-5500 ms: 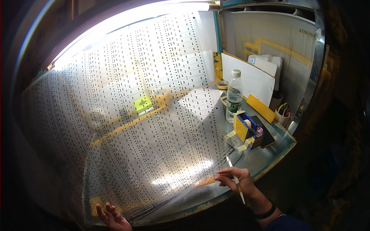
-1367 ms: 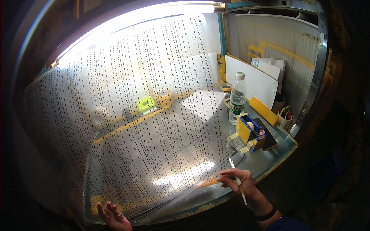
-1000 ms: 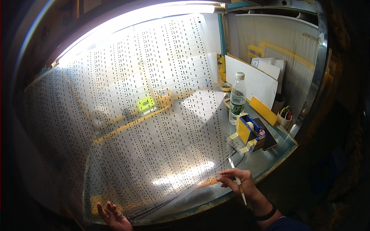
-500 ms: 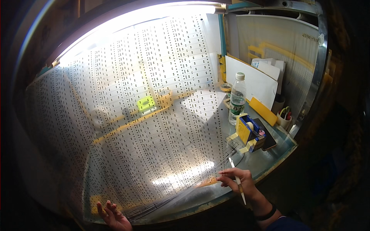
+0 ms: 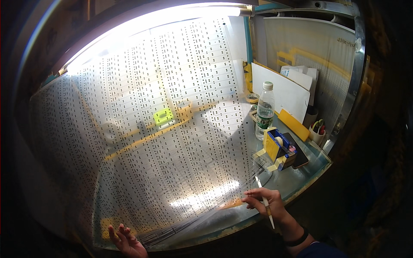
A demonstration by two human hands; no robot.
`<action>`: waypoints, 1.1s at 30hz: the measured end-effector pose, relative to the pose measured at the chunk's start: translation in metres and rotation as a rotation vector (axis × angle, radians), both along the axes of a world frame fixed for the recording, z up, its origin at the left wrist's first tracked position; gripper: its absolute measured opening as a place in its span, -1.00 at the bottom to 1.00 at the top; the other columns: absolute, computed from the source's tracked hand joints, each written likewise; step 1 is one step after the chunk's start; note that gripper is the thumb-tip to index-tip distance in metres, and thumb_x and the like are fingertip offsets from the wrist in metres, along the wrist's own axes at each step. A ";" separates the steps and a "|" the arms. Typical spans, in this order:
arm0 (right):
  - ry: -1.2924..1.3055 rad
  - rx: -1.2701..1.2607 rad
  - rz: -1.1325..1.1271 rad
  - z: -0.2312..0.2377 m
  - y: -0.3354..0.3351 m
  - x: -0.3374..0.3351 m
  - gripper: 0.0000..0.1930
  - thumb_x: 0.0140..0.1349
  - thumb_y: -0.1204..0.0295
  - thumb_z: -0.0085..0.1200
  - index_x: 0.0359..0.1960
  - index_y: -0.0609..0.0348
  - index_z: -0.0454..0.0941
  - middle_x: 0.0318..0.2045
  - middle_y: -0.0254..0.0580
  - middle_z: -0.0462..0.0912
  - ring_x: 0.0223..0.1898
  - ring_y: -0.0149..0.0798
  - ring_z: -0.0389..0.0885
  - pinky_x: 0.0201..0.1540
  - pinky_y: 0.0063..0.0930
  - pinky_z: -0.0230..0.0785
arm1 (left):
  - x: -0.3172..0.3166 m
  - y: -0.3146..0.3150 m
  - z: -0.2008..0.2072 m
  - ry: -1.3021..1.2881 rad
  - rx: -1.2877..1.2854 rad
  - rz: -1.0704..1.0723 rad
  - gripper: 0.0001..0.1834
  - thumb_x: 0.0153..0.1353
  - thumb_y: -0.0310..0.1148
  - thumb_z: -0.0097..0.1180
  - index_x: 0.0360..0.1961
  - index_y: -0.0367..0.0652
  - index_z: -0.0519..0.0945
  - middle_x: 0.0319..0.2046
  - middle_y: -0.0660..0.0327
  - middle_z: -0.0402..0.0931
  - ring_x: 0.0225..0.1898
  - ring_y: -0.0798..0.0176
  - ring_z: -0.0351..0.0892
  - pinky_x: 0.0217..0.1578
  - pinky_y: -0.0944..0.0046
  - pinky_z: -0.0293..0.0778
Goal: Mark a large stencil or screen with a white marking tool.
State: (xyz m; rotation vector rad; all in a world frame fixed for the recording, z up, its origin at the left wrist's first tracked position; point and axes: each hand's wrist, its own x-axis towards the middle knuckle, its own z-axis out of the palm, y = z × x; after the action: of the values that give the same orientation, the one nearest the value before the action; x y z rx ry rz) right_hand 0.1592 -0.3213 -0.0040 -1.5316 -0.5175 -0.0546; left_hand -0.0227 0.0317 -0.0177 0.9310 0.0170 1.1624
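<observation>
The broad perforated sheet (image 5: 172, 129) lies flat and unobstructed across most of the lit table, broken only by a small green piece (image 5: 163, 116) near its middle. Passage along the right edge is narrowed by a plastic bottle (image 5: 264, 110), a tape dispenser (image 5: 278, 149), a yellow block (image 5: 293, 124) and leaning white boards (image 5: 284, 90).

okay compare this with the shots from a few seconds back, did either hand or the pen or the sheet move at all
Almost nothing changed. The right hand keeps the pen at the lower right edge of the dotted sheet; the left hand stays on its lower left edge. Only the view drifted slightly.
</observation>
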 end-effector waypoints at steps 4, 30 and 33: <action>-0.006 0.005 -0.006 0.000 0.001 -0.001 -0.81 0.06 0.55 0.18 -0.27 0.30 0.57 -0.55 -0.22 0.63 -0.55 -0.51 0.57 -0.48 -0.70 0.41 | 0.000 0.001 -0.001 -0.003 0.000 -0.005 -0.68 0.25 -0.43 -0.05 0.05 -0.10 0.44 -0.14 -0.01 0.52 -0.21 0.23 0.55 -0.47 0.52 0.41; -0.001 -0.006 -0.009 0.000 0.000 -0.001 -0.81 0.06 0.55 0.19 -0.26 0.31 0.57 -0.55 -0.21 0.63 -0.55 -0.50 0.57 -0.49 -0.70 0.41 | 0.000 0.001 -0.002 -0.011 -0.005 -0.009 -0.68 0.26 -0.44 -0.07 0.05 -0.11 0.43 -0.14 -0.02 0.51 -0.21 0.23 0.53 -0.46 0.54 0.38; -0.004 -0.009 -0.011 0.000 0.000 -0.001 -0.81 0.06 0.55 0.19 -0.26 0.31 0.57 -0.56 -0.21 0.63 -0.56 -0.50 0.57 -0.49 -0.70 0.41 | 0.000 0.001 -0.001 -0.011 -0.001 -0.011 -0.68 0.25 -0.45 -0.07 0.05 -0.11 0.43 -0.14 -0.02 0.51 -0.21 0.23 0.53 -0.46 0.54 0.38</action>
State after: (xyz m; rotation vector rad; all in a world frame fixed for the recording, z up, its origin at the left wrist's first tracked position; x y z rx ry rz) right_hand 0.1581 -0.3213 -0.0040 -1.5430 -0.5133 -0.0635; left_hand -0.0228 0.0325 -0.0191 0.9224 0.0035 1.1572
